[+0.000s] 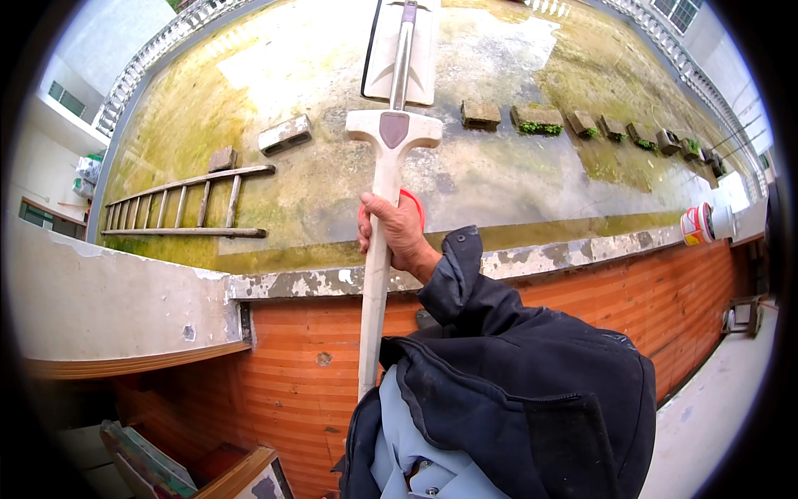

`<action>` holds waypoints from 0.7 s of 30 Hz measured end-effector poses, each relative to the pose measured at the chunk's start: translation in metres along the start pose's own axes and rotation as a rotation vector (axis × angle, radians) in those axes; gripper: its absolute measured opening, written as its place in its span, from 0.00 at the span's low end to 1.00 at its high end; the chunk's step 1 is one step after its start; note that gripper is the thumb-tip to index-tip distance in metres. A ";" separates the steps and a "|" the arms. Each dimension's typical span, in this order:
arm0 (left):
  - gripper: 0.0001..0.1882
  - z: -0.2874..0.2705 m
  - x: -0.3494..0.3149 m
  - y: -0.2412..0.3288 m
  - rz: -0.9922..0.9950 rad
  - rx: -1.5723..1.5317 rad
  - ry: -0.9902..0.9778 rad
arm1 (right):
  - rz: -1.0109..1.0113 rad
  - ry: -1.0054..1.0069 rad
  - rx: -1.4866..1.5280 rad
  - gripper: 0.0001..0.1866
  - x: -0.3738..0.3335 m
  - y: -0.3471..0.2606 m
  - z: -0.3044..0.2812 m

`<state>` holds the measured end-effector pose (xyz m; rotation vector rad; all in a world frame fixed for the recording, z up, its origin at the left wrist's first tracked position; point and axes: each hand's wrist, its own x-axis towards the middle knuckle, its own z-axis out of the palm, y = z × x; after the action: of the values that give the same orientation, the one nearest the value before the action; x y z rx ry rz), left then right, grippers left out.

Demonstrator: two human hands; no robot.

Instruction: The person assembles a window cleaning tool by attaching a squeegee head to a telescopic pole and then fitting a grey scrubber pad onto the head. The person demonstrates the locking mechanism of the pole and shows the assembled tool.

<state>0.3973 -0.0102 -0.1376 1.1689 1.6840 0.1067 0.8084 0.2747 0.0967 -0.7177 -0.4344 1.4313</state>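
Note:
My right hand is wrapped round the pale plastic handle of a long flat mop, with the thumb lying across its front. Below the hand the handle runs down to my dark jacket. Above it are a crosspiece with a purplish shield shape and a metal shaft. The shaft leads to a white rectangular mop head with a dark edge, cut off by the top of the view. Behind my hand shows part of a red round rim; the rest of it is hidden. My left hand is out of view.
A low wall top with peeling paint crosses ahead. Beyond it, on mossy wet concrete, lie a wooden ladder and several blocks. A white-and-red bucket stands on the right. Orange striped flooring lies below.

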 end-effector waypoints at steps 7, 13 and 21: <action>0.19 0.001 0.002 -0.002 -0.007 0.001 -0.010 | -0.011 -0.027 0.002 0.15 0.006 -0.001 -0.001; 0.19 0.001 0.006 -0.001 -0.008 0.000 -0.020 | -0.015 -0.013 -0.034 0.14 0.008 -0.002 -0.003; 0.18 0.002 0.009 -0.001 -0.018 -0.001 -0.026 | -0.027 -0.073 -0.007 0.12 -0.011 0.002 0.013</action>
<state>0.3980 -0.0055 -0.1450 1.1495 1.6710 0.0807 0.7967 0.2667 0.1060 -0.6648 -0.5044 1.4343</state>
